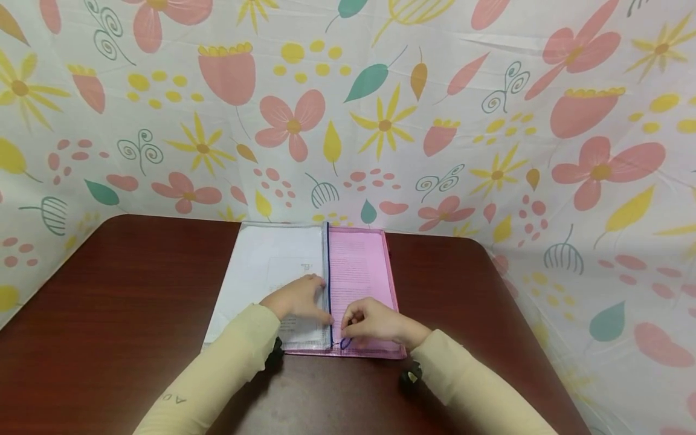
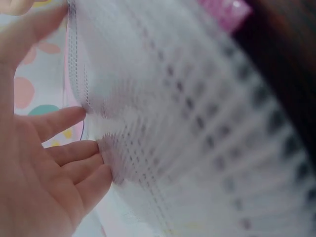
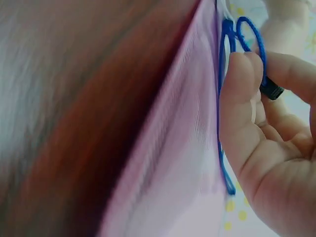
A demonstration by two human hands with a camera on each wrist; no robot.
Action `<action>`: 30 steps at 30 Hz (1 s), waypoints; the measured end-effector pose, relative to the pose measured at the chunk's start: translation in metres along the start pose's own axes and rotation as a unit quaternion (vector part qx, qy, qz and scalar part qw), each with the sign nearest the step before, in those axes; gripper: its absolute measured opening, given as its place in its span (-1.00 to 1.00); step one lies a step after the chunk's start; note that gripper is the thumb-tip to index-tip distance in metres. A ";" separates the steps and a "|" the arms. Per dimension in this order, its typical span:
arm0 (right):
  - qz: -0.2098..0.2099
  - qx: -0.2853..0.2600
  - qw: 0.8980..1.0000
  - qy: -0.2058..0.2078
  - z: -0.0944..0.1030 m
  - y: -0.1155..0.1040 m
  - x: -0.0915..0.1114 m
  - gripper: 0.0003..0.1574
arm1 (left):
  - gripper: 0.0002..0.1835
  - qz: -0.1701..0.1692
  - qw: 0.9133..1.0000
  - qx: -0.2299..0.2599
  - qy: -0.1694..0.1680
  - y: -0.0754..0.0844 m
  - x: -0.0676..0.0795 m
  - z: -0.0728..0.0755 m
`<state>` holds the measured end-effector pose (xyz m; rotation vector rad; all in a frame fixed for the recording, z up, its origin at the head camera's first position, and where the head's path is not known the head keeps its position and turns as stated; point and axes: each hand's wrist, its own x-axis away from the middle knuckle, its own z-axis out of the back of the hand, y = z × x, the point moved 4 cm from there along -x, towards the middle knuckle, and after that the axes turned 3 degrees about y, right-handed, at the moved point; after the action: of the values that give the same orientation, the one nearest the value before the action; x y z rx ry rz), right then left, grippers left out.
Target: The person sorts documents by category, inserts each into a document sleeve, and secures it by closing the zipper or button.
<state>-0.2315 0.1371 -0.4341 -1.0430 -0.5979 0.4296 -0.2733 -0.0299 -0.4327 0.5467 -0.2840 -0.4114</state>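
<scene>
A white mesh zipper pouch [image 1: 234,290] with printed paper inside lies over the left part of a pink mesh zipper pouch [image 1: 380,266]. Along the white pouch's right side runs a dark blue zipper [image 1: 328,254]. My left hand [image 1: 296,299] rests on the white pouch beside that zipper, its fingers fairly straight; the left wrist view has its fingertips [image 2: 79,114] against the mesh. Near the zipper's front end, my right hand [image 1: 375,321] pinches a blue cord pull [image 3: 259,37] with a black tip [image 3: 271,90] between thumb and forefinger.
Both pouches lie on a dark brown wooden table [image 1: 136,290], near its back edge. A white curtain [image 1: 380,78] printed with flowers and leaves hangs behind and beside the table. Dark wrist devices [image 1: 411,373] show under the cream sleeves [image 1: 217,362].
</scene>
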 end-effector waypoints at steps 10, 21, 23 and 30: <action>0.043 0.222 0.973 -0.052 -0.005 -0.011 0.007 -0.68 | 0.31 0.001 0.999 -0.038 -0.032 0.004 0.006 -0.003; 0.080 0.252 0.964 0.007 -0.019 -0.010 -0.001 -0.82 | 0.37 0.010 0.998 -0.052 -0.044 0.008 0.008 -0.004; 0.067 0.216 0.974 0.018 -0.019 -0.008 -0.001 -0.85 | 0.39 0.011 0.997 -0.054 -0.046 0.008 0.008 -0.005; -0.016 0.057 0.996 0.072 -0.022 -0.005 0.002 -0.93 | 0.41 0.006 0.996 -0.074 -0.049 0.007 0.007 -0.005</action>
<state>-0.2157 0.1213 -0.4378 -0.9441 -0.4563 0.3527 -0.2633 -0.0249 -0.4322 0.3801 -0.3470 -0.4441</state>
